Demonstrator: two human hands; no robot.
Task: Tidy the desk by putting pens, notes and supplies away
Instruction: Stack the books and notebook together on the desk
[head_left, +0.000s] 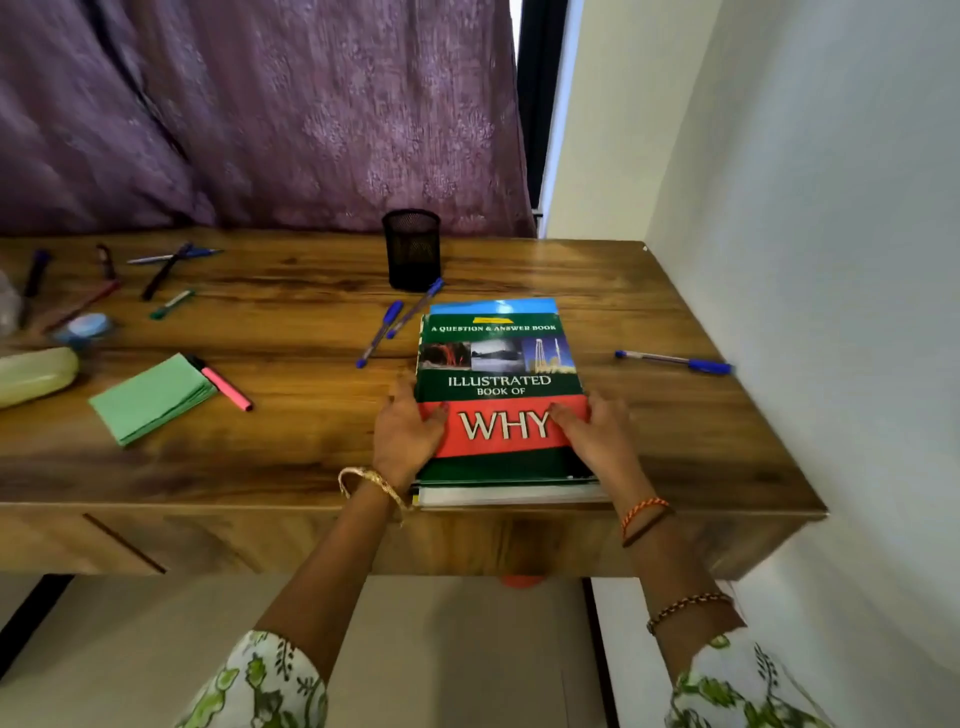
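A green and red book (501, 364) titled "Illustrated Book of Why" lies on top of a small stack at the desk's front edge. My left hand (408, 434) grips its left side, thumb on the cover. My right hand (597, 434) holds its right side the same way. A black mesh pen cup (412, 248) stands behind the book. Two blue pens (397, 322) lie between cup and book. One more blue pen (675, 360) lies to the right. Green notes (150, 397) and a pink highlighter (226, 388) lie to the left.
Several pens and markers (163, 270) are scattered at the far left of the wooden desk (311, 467), with a blue round tape (88, 327) and a pale yellow case (36, 374). A purple curtain (260, 114) hangs behind; a white wall (805, 208) bounds the right.
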